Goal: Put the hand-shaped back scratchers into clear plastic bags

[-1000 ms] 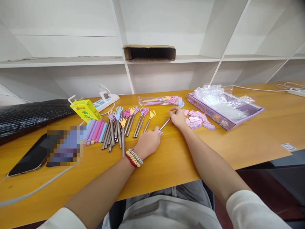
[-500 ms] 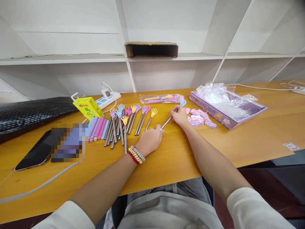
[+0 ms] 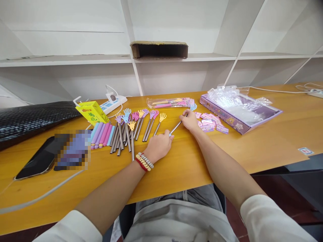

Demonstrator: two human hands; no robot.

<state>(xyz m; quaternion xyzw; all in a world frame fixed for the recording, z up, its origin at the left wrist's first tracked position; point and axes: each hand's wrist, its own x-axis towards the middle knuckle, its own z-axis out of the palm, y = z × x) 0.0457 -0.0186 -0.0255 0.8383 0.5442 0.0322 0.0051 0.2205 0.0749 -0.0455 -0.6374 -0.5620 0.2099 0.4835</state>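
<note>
Between my hands is a back scratcher (image 3: pixel 176 128) with a metal rod and a light blue hand-shaped head. My left hand (image 3: pixel 159 145), with bracelets at the wrist, is closed around its lower end, where a bit of light blue shows. Fingers of my right hand (image 3: pixel 189 120) pinch the rod just below the head. To the left lie several metal rods with coloured hand-shaped heads (image 3: pixel 131 126), yellow, purple, pink and blue. Beside them is a row of coloured handles (image 3: pixel 103 134). Small pink printed cards (image 3: pixel 210 122) are scattered right of my right hand.
Packed back scratchers in a clear bag (image 3: pixel 171 103) lie at the back. A purple box (image 3: pixel 234 122) holds clear plastic bags. At left are a yellow carton (image 3: pixel 92 112), a power strip (image 3: pixel 113 105), a phone (image 3: pixel 37 158) and a white cable (image 3: pixel 45 196). A cardboard box (image 3: pixel 159 51) sits on the shelf.
Both hands keep their grip on the back scratcher in nearly the same place. The whole view has shifted very slightly.
</note>
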